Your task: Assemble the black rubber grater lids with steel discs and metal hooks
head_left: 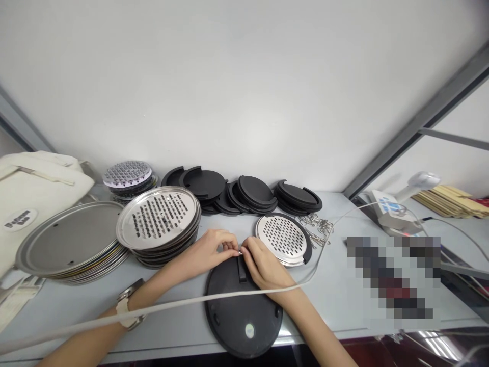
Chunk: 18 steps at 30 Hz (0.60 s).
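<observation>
- Two hands meet at the far edge of the black disc (pixel 244 316); the left hand (pixel 221 245) and the right hand (pixel 263 261) each have thumb and fingers pinched together on a small metal piece (pixel 240 253), its shape mostly hidden.
- The black disc lies on the desk (pixel 171 326), on the person's side of the fingertips; its short raised bar (pixel 242 269) runs toward the fingers, its pale oval sticker (pixel 249 331) sits near the close edge; the right forearm passes over its right side.
- One perforated plate (pixel 284 237) sits within a black rim (pixel 307 244), just right of the right hand; silver metal hooks (pixel 315 224) lie loose beyond it.
- Several black round holders (pixel 255 191) with raised partial rims are heaped along the wall (pixel 244 92); left of the hands stand a stack of slotted plates (pixel 162 216) and a stack of wide grey pans (pixel 82 237).
- A white bag (pixel 38 188) slumps at far left; its contents cannot be seen; a white cable (pixel 183 302) crosses in front of the left forearm and the disc.
</observation>
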{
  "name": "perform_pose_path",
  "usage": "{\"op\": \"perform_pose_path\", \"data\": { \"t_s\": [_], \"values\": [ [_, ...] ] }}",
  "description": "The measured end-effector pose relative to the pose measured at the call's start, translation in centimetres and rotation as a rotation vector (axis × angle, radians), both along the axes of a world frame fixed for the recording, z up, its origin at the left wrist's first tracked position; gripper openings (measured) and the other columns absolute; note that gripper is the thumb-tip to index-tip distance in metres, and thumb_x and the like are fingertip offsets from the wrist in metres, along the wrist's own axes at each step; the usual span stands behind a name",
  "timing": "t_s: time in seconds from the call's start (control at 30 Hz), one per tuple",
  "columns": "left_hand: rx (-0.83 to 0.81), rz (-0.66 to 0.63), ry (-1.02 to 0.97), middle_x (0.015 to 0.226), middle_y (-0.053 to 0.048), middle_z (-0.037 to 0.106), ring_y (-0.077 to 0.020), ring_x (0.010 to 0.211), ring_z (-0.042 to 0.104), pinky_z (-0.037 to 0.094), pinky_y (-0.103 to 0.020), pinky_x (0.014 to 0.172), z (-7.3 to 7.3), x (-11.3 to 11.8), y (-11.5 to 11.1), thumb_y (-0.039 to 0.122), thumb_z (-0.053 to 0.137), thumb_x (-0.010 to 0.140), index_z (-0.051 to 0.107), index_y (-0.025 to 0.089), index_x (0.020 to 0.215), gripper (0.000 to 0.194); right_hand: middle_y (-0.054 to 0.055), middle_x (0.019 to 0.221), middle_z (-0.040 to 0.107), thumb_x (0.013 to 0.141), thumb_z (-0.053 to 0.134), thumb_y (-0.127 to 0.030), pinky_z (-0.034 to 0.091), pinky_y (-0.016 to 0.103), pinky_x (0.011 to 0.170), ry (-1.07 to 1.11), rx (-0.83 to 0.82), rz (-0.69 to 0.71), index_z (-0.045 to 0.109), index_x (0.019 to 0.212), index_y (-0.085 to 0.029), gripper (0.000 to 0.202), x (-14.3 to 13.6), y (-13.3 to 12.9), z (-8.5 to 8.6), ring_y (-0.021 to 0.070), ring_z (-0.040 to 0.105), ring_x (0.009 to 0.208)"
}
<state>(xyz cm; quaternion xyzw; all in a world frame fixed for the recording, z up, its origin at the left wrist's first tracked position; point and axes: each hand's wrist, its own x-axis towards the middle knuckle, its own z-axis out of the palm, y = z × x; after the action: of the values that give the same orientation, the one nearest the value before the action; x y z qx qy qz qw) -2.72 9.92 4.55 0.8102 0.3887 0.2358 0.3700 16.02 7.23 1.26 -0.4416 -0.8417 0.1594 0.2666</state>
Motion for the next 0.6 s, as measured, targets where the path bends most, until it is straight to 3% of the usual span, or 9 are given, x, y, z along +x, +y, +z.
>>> {"op": "perform_pose_path", "data": {
  "t_s": [0.6],
  "values": [
    [0.016,0.025,-0.038,0.078,-0.003,0.065,-0.0149,0.075,0.058,0.042,-0.024,0.071,-0.44,0.49,0.13,0.029,0.057,0.084,0.069,0.017,0.078,0.019,0.006,0.085,0.052,0.095,0.031,-0.018,0.044,0.033,0.074,0.006,-0.023,0.017,0.045,0.089,-0.020,0.016,0.12,-0.04,0.30,0.0192,0.051,0.081]
  ]
}}
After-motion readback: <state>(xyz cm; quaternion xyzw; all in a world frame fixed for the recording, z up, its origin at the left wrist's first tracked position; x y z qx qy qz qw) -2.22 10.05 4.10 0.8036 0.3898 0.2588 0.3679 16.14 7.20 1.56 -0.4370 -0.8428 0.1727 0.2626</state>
